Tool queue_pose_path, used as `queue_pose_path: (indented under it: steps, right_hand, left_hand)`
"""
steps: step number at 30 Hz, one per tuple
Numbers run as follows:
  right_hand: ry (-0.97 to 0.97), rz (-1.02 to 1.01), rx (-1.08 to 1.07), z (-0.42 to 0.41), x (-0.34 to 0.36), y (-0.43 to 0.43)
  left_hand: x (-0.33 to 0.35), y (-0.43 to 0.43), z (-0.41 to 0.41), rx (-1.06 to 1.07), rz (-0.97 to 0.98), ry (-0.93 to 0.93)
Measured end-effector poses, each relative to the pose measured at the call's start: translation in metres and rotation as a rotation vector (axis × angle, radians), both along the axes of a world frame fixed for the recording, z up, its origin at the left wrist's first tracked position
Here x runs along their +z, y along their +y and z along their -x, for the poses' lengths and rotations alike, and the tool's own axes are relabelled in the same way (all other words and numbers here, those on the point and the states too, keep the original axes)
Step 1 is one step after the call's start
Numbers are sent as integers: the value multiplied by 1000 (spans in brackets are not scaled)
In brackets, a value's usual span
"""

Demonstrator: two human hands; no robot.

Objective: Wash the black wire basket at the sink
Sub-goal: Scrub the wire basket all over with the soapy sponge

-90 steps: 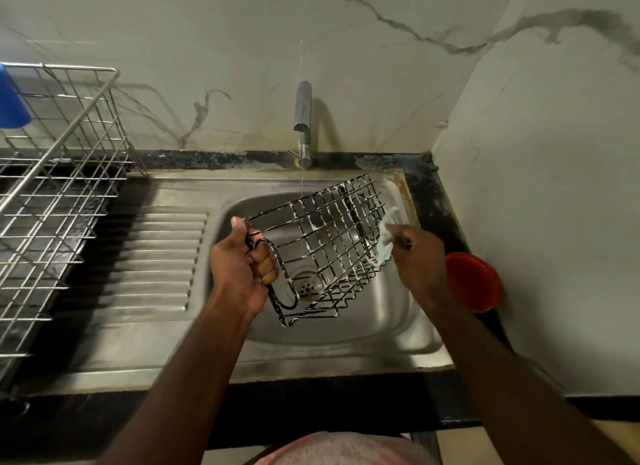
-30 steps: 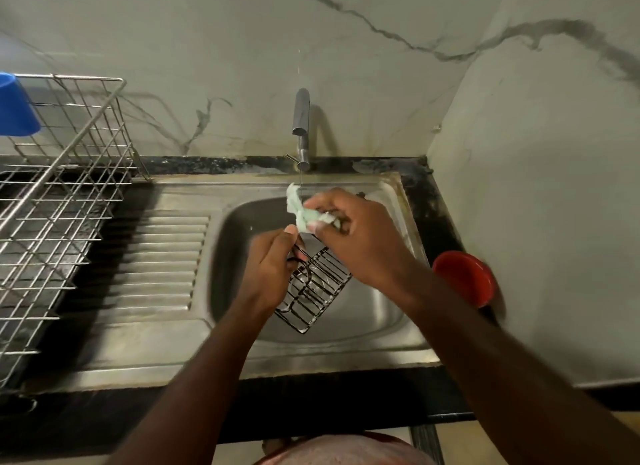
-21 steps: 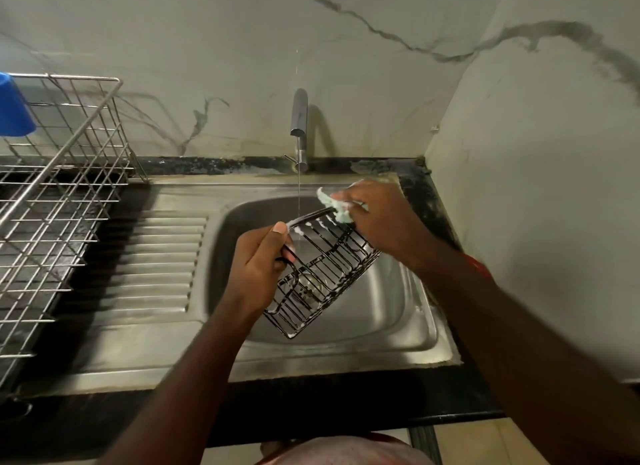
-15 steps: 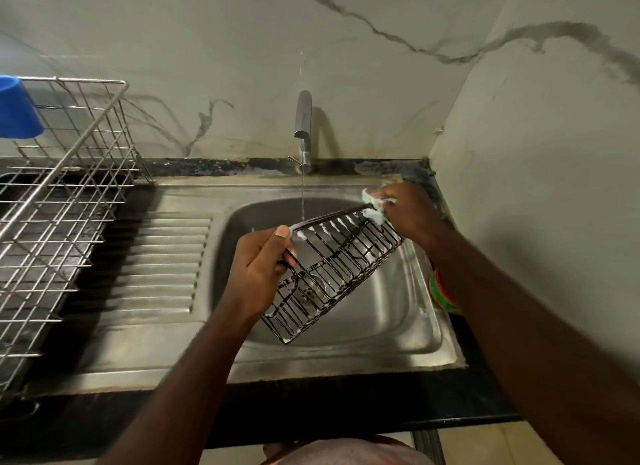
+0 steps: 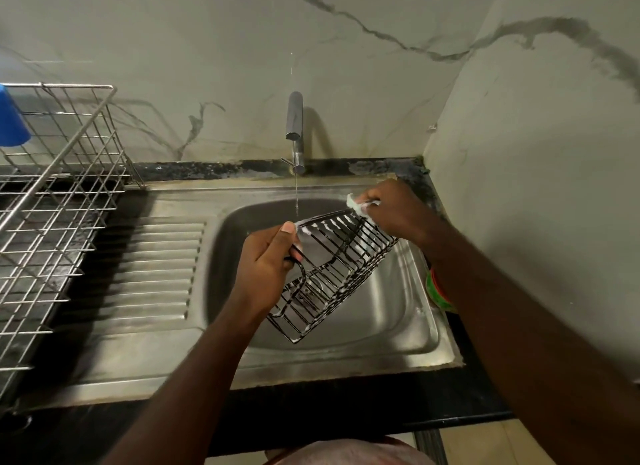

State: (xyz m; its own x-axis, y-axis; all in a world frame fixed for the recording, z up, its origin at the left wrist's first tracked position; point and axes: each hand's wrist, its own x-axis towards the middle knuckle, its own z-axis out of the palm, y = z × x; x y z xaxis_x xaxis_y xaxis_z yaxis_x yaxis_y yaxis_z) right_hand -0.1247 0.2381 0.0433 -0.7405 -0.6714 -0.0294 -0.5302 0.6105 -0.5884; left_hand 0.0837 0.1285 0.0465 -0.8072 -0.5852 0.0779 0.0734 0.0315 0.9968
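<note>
Over the steel sink [image 5: 398, 326], below the running tap [image 5: 294, 118], the black wire basket [image 5: 349, 253] hangs tilted, its top rim soapy. The left grip [image 5: 266, 256] curls round its near-left corner. The right grip [image 5: 398, 211] pinches a sudsy white cloth [image 5: 356, 203] against the far corner.

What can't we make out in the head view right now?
All head view.
- Red-green item: mostly behind the right forearm; unidentifiable.
- Blue object: cut off by the left edge.
- Sink drain: screened by the black wire basket.
- White pad: bunched in the right hand; material unclear.
</note>
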Motion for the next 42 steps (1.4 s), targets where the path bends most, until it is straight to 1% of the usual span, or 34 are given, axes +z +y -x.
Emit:
queue_pose_path:
  steps: [5, 7, 8, 9, 12, 14, 17, 20, 23, 25, 28, 33, 36, 40, 42]
  right_hand:
    - [33, -95, 155, -19, 12, 2]
    - [58, -149, 172, -16, 15, 5]
    - [41, -150, 168, -13, 16, 6]
    - [3, -132, 162, -10, 18, 6]
    - [-242, 3, 117, -1, 24, 9]
    - [-321, 48, 82, 1, 29, 11]
    - [-282, 96, 106, -5, 41, 12]
    - [-263, 218, 166, -20, 60, 10]
    - [-262, 408, 100, -33, 69, 11]
    - [-222, 451, 37, -41, 67, 12]
    - [-112, 385, -15, -52, 58, 11]
    - [-88, 347, -97, -63, 44, 4]
    - [-1, 286, -127, -68, 38, 5]
    - [23, 163, -127, -85, 34, 13]
    - [49, 123, -135, -95, 29, 22]
  left_hand:
    - [-3, 5, 12, 34, 12, -54]
    - [-5, 8, 16, 29, 7, -63]
    - [-6, 8, 18, 24, 2, -75]
    - [-7, 10, 20, 17, -2, -85]
    - [-8, 15, 24, 2, -12, -97]
    - [-4, 19, 27, 0, -32, -103]
    - [0, 24, 33, -45, -159, -99]
    - [2, 24, 41, -169, -292, -126]
    - [0, 21, 51, -258, -437, -147]
    - [0, 21, 57, -271, -525, -159]
    - [-1, 24, 65, -278, -622, -165]
    - [-7, 26, 74, -280, -677, -158]
    - [-3, 25, 77, -261, -712, -146]
    - [2, 19, 77, -312, -949, -91]
    - [0, 17, 79, -308, -1009, -71]
